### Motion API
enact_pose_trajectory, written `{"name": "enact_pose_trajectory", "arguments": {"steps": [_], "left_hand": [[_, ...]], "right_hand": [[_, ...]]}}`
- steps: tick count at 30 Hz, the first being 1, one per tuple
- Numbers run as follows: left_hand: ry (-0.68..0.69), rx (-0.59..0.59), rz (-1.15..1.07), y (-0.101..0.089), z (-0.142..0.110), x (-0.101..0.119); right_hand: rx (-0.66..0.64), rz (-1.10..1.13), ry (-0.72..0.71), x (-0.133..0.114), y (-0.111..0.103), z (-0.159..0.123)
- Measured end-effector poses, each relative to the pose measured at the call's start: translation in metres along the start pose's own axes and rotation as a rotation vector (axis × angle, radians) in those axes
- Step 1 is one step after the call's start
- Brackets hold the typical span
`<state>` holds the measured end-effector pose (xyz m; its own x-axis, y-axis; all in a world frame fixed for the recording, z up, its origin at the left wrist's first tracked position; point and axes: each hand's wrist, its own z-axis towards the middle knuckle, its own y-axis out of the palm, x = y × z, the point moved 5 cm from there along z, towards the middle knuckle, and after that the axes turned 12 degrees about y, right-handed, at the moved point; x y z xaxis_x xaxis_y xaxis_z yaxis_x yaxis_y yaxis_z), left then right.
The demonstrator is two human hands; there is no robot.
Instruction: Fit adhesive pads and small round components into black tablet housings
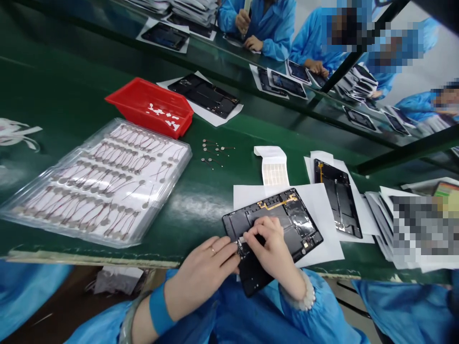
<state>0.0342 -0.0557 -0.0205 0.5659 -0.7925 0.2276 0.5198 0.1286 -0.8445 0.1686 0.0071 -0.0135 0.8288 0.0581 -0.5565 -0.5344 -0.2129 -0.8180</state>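
A black tablet housing [283, 215] lies at an angle, partly on a white paper sheet [319, 205], its lower corner past the bench's front edge. Its inner side faces up, with a gold flex cable [278, 204] along the top. My left hand [206, 267] grips the housing's left edge, fingers on top, thumb mostly hidden. Over the housing's left part, my right hand [268, 246] is closed in a pinch by the small circuit parts near my left fingertips. Whatever sits in that pinch is too small to make out.
To the left lies a clear tray [158, 210] of small round wired parts. Several loose wired discs [204, 149] lie nearby. Behind are a red bin [143, 102] and another housing [204, 93]. A sticker sheet [274, 167], a third housing [339, 198] and stacked papers stand rightward. Co-workers sit opposite.
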Motion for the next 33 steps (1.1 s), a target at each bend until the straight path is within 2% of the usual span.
{"name": "enact_pose_trajectory", "arguments": {"steps": [9, 21, 29, 33], "left_hand": [[-0.061, -0.008, -0.07, -0.0007, -0.003, -0.0061], [-0.078, -0.018, -0.075, -0.0006, -0.003, -0.0066], [-0.063, 0.038, -0.049, 0.0006, -0.0046, -0.0054], [0.015, -0.011, 0.012, 0.0042, -0.0065, -0.0018]], "right_hand": [[-0.085, -0.008, 0.014, 0.0008, 0.0001, 0.0035], [-0.078, -0.017, 0.037, -0.0002, 0.0014, 0.0018], [-0.093, -0.024, 0.053, -0.0006, 0.0018, 0.0012], [-0.081, -0.022, 0.04, -0.0026, 0.0005, 0.0015]]}}
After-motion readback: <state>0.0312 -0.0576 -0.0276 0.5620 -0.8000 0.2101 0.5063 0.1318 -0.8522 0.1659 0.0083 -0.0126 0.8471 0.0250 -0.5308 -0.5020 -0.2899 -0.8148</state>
